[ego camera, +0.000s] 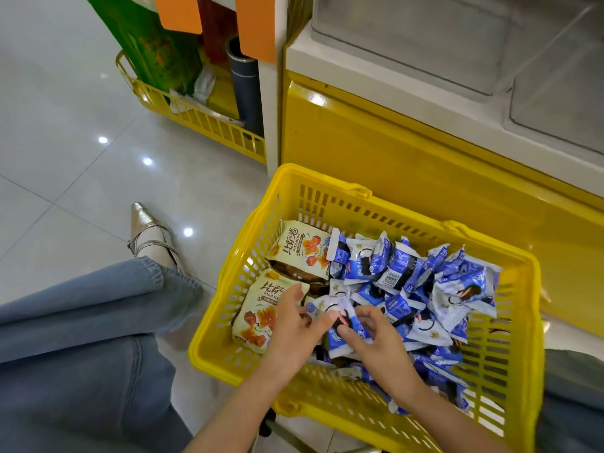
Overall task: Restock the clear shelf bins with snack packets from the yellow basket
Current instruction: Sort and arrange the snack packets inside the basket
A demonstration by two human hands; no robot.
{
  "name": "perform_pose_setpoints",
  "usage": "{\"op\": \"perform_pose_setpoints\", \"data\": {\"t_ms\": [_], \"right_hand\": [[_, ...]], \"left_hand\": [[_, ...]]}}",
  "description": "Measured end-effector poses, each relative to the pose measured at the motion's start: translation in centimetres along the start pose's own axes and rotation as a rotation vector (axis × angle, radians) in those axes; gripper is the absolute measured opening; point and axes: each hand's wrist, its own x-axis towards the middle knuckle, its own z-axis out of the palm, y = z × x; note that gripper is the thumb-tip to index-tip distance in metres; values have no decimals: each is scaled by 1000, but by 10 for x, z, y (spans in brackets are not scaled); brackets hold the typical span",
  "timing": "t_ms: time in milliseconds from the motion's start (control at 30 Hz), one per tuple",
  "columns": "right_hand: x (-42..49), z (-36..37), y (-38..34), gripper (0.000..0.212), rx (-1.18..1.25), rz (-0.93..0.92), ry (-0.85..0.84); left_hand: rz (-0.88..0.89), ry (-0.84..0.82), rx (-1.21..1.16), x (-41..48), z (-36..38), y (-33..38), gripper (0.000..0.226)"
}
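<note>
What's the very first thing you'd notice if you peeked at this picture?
The bright yellow plastic basket at lower right grabs the eye, heaped with small blue-and-white snack packets and two cream packets with orange pictures along its left side. Inside it, the left hand and right hand pinch one blue-and-white packet between them.

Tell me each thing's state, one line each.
Yellow plastic basket: part full of packets.
Blue-and-white snack packets: heaped in basket.
Cream square packets: lying at basket's left side.
Clear shelf bins: no packets visible.
Left hand: pinching one blue packet.
Right hand: pinching same packet.
</note>
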Motion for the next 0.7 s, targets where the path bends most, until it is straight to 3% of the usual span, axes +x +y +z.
{"op": "perform_pose_setpoints", "data": {"t_ms": [100,200,300,467,700], "right_hand": [[-17,4,-17,24,175,-45,-95],[-17,2,-16,25,124,-119,-95],[-1,-5,10,26,-102,-80,-102],[23,-2,63,48,-525,54,-335],[45,12,73,67,-622,73,-187]], "left_hand": [[-21,-116,-195,-3,0,5,25],[2,-20,-258,-6,-8,9,9],[-4,78,-258,-5,-20,9,6],[-14,109,-228,-2,-30,6,10],[-18,122,-249,0,-29,1,2]]}}
